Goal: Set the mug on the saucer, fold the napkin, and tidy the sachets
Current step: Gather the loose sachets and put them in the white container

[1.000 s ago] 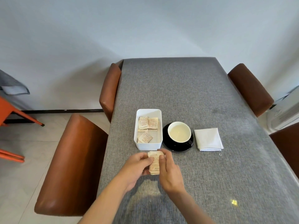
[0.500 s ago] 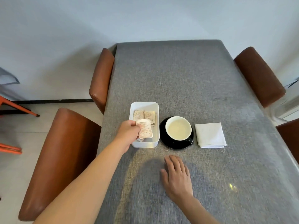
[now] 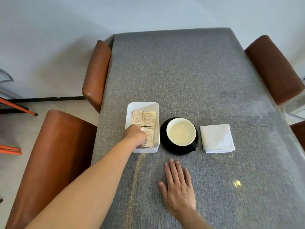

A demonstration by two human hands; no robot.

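A white rectangular tray [image 3: 143,105] on the grey table holds several beige sachets [image 3: 146,119]. My left hand [image 3: 134,133] reaches into the tray's near end, its fingers curled on a stack of sachets [image 3: 149,138] that lies low in the tray. To the tray's right, a black mug [image 3: 181,131] with a pale inside stands on a black saucer [image 3: 165,144]. A folded white napkin [image 3: 217,138] lies right of the saucer. My right hand [image 3: 179,187] rests flat on the table, fingers straight, just in front of the saucer.
Brown leather chairs stand along the table's left side [image 3: 97,71] [image 3: 54,156] and right side [image 3: 274,68]. Orange chair legs [image 3: 16,107] show on the floor at far left. The far half of the grey table [image 3: 181,66] carries nothing.
My left hand carried the stack of sachets from in front of the tray into the tray and lowered it there. My right hand let go and settled flat on the table.
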